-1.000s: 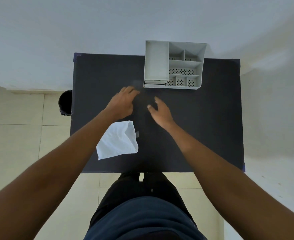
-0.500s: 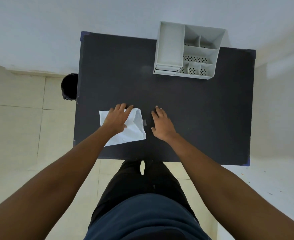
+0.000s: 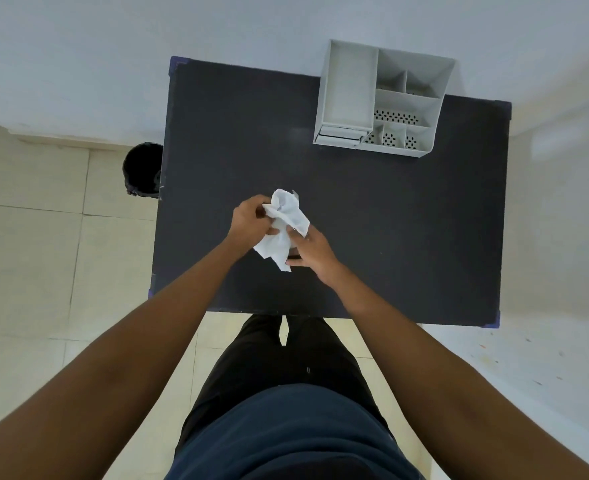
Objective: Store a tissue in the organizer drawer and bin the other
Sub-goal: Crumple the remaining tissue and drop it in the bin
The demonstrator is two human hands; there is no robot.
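A white tissue (image 3: pixel 285 226) is crumpled between both hands above the middle of the dark table (image 3: pixel 390 209). My left hand (image 3: pixel 251 221) grips its left side and my right hand (image 3: pixel 312 249) holds its right side from below. The grey organizer (image 3: pixel 384 100) stands at the table's far right, its small drawer (image 3: pixel 339 133) at the front left corner looking shut. A black bin (image 3: pixel 143 169) sits on the floor by the table's left edge. No second tissue is in view.
White wall runs behind the table. Pale floor tiles lie to the left, a light floor to the right. My legs stand at the table's near edge.
The tissue lay flat on the table under my left hand; now both hands have lifted it and bunched it up. My right hand has come in from the table to grip it.
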